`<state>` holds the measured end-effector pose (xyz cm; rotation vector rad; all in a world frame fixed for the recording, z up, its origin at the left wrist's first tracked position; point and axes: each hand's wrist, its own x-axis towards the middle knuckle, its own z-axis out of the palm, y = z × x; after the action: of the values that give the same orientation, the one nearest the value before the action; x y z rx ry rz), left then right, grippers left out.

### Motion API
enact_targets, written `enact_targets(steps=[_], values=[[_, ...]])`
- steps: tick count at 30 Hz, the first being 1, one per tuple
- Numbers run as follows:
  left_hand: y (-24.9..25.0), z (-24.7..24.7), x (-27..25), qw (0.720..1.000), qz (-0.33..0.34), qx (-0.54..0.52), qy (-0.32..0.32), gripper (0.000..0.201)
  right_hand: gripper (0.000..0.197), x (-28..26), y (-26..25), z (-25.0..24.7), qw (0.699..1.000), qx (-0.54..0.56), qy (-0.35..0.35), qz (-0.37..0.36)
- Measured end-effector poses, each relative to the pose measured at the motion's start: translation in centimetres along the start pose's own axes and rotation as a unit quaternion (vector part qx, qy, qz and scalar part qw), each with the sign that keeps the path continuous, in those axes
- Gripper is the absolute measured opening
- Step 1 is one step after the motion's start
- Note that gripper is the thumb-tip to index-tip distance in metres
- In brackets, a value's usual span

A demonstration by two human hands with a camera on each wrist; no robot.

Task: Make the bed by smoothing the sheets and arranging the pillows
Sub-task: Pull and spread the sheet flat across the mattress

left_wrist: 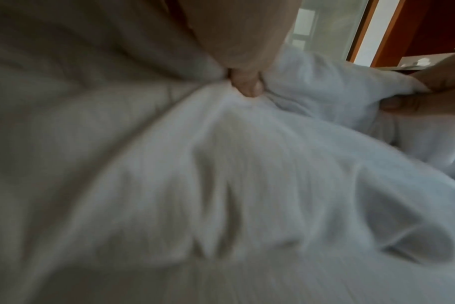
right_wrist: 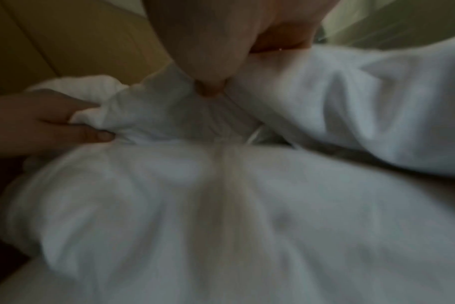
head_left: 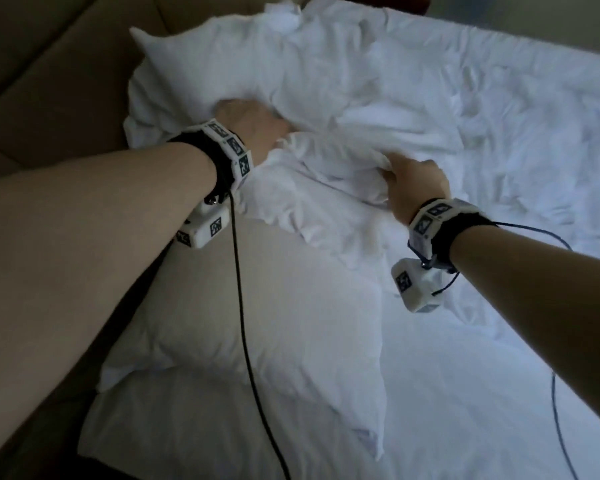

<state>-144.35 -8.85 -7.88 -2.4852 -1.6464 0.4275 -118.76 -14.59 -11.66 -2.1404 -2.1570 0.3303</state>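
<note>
now both hands work on one pillow (head_left: 326, 174) near the head of the bed, beside the padded headboard (head_left: 49, 74). the left hand (head_left: 250, 123) grasps the pillow's end close to the headboard, with its fingers sunk into the white fabric, and the right hand (head_left: 414, 187) pinches a bunch of the same fabric on the side toward the middle of the bed. the wrist views confirm it: in each one a thumb presses cloth against curled fingers, so both hands are clenched on the pillow and neither is released.

two other pillows lie nearer to the person – a smooth pillow (head_left: 257, 306) and, under it, a lower pillow (head_left: 194, 420). the sheet (head_left: 516, 168) to the right is full of wrinkles and is not yet smoothed.

to do this step well, i think the hands should pull apart evenly, so that the filling spreads to the corners, then lay the pillow flat and square against the headboard – not twisted. the cables (head_left: 243, 306) from the wrist cameras hang over the pillows and can catch in the fabric.

about writing: i can read no brand or label. the wrist bands (head_left: 232, 147) carry only black-and-white square marker patterns.
</note>
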Motion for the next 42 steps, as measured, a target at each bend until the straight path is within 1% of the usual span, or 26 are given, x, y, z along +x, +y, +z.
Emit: enact_targets(steps=[2,5,7,9,11,12,14,15,16,17,18,19,20,22,23,24,26,28,30,34,37,38,39,40,41,42], values=[[-2.5,-3.2,-0.5,0.999,-0.013,-0.036,0.010,0.023,0.034,1.2,-1.6,-3.2,0.999,0.019,0.025,-0.023],[-7.4,-9.0,-0.8,0.994,0.002,-0.021,0.105,0.023,0.031,2.0,-4.5,-7.4,0.993,0.048,0.081,-0.066],[-9.7,-12.0,-0.6,0.992,-0.009,-0.007,0.123,0.030,0.028,1.4,-6.4,-8.0,0.989,0.063,0.106,-0.078],[-10.0,-12.5,-0.7,0.990,-0.004,0.017,0.137,0.031,0.027,0.2,-7.6,-6.5,0.988,0.080,0.111,-0.072],[-9.1,-9.8,-1.6,0.985,0.040,0.042,0.164,0.028,0.027,-1.5,-7.9,-3.6,0.993,0.083,0.069,-0.054],[-8.3,-7.4,-2.6,0.988,0.037,0.035,0.143,0.032,0.028,-2.5,-7.7,-1.9,0.996,0.074,0.025,-0.040],[-6.2,-2.3,-5.3,1.000,0.012,-0.001,-0.002,0.038,0.041,-4.6,-7.3,1.8,0.996,0.035,-0.078,-0.027],[-5.2,0.1,-6.7,0.997,-0.002,-0.008,-0.071,0.044,0.048,-5.5,-7.1,3.5,0.993,0.023,-0.104,-0.039],[-4.2,1.9,-7.9,0.994,-0.017,-0.007,-0.110,0.051,0.056,-6.1,-6.9,5.0,0.992,0.020,-0.107,-0.056],[-3.5,3.4,-8.6,0.992,-0.032,-0.011,-0.124,0.055,0.062,-6.4,-6.9,6.2,0.993,0.020,-0.100,-0.067],[-3.2,4.5,-9.0,0.992,-0.040,-0.021,-0.116,0.056,0.067,-6.6,-7.0,7.0,0.993,0.020,-0.095,-0.072],[-3.1,5.1,-9.3,0.995,-0.041,-0.040,-0.086,0.056,0.070,-6.7,-7.1,7.5,0.993,0.016,-0.094,-0.076],[-3.4,5.5,-9.6,0.997,-0.031,-0.059,-0.038,0.059,0.073,-6.8,-7.4,7.4,0.993,0.004,-0.089,-0.083],[-4.9,5.8,-9.7,0.998,0.020,-0.049,0.041,0.079,0.080,-7.0,-7.6,6.7,0.993,-0.020,-0.057,-0.106],[-5.7,5.7,-9.6,0.997,0.039,-0.012,0.058,0.086,0.087,-7.0,-7.5,6.2,0.992,-0.030,-0.042,-0.118],[-6.4,5.6,-9.6,0.997,0.045,0.027,0.053,0.095,0.096,-7.0,-7.5,5.8,0.991,-0.039,-0.036,-0.124],[-7.4,5.5,-9.3,0.997,0.031,0.069,0.028,0.114,0.113,-7.1,-7.3,5.6,0.991,-0.052,-0.055,-0.108],[-7.2,6.3,-9.0,0.995,0.009,0.099,-0.010,0.119,0.119,-7.0,-7.0,6.6,0.990,-0.075,-0.083,-0.082],[-6.1,7.7,-8.5,0.994,-0.009,0.101,-0.031,0.113,0.111,-6.6,-6.8,8.1,0.990,-0.087,-0.080,-0.076],[-4.1,10.6,-6.8,0.995,-0.063,0.055,-0.049,0.089,0.100,-5.8,-6.1,10.0,0.991,-0.091,-0.058,-0.077],[-3.5,9.6,-6.2,0.997,-0.070,-0.037,-0.007,0.040,0.080,-5.1,-5.7,9.0,0.987,-0.098,-0.064,-0.110],[-3.8,8.4,-6.2,0.995,-0.080,-0.050,-0.027,0.030,0.075,-4.9,-5.6,7.7,0.987,-0.092,-0.067,-0.115],[-4.1,6.9,-6.3,0.995,-0.075,-0.055,-0.042,0.028,0.069,-4.9,-5.6,6.0,0.989,-0.076,-0.063,-0.113],[-4.7,4.9,-6.6,0.995,-0.062,-0.068,-0.034,0.037,0.061,-4.8,-5.5,4.2,0.992,-0.054,-0.047,-0.102],[-5.4,2.8,-6.7,0.995,-0.047,-0.085,0.002,0.056,0.053,-4.8,-5.3,2.4,0.996,-0.034,-0.020,-0.085],[-6.3,0.6,-7.0,0.992,-0.031,-0.106,0.058,0.076,0.047,-4.9,-5.1,0.9,0.998,-0.013,0.013,-0.065]])
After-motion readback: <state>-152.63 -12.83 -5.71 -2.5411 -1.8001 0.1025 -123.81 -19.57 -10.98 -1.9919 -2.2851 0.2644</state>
